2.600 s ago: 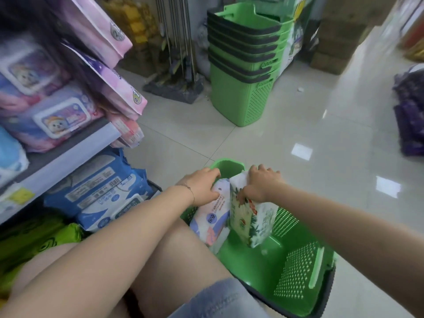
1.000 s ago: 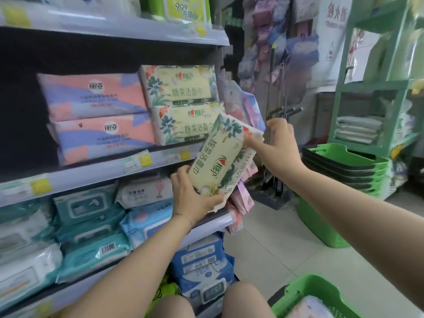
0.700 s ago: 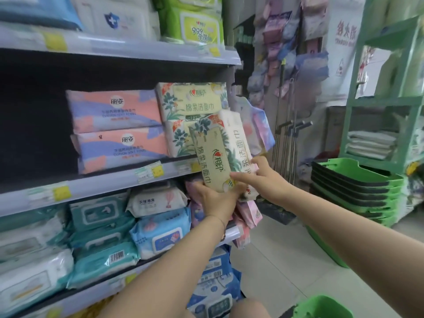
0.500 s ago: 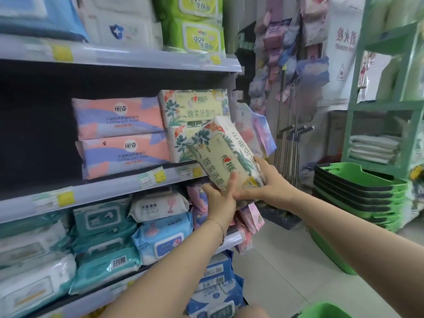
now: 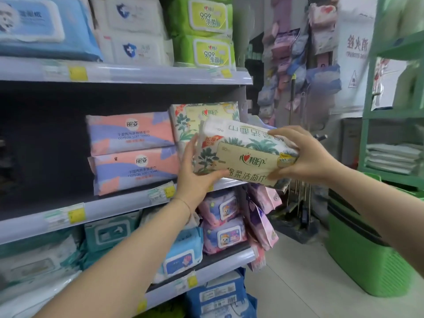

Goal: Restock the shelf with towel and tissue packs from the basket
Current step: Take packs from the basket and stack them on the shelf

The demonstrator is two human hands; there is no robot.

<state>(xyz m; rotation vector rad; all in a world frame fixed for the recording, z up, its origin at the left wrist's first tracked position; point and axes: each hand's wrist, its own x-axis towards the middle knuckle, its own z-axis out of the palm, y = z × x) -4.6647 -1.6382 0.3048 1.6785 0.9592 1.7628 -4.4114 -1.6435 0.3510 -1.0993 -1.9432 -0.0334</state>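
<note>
We show the floral tissue pack (image 5: 243,154) held in the air in front of the right end of the middle shelf (image 5: 119,202), lying lengthwise, tilted slightly down to the right and not yet resting on the shelf. The left hand (image 5: 197,177) cups its left end, thumb along the lower front edge and fingers behind. The right hand (image 5: 305,157) grips its right end, fingers curled over the top and thumb beneath. The front face reads "心相印" and "棉柔洁面巾", with "100" on a yellow corner tag. Directly behind it a matching pack (image 5: 195,117) of the same print sits on the shelf. To the left lie two stacked pink-and-blue packs (image 5: 130,131) marked "丽姿" and "COTTON SOFT TOWEL", and left of those the shelf is dark. On the shelf above, green wipe packs (image 5: 206,19) carry "99.9 杀菌". A stack of green baskets (image 5: 367,260) stands on the floor at far right. We judge the task to be under way: this pack awaits placement by its matching pack. The supply basket is out of view, so we cannot tell how many packs remain.
</note>
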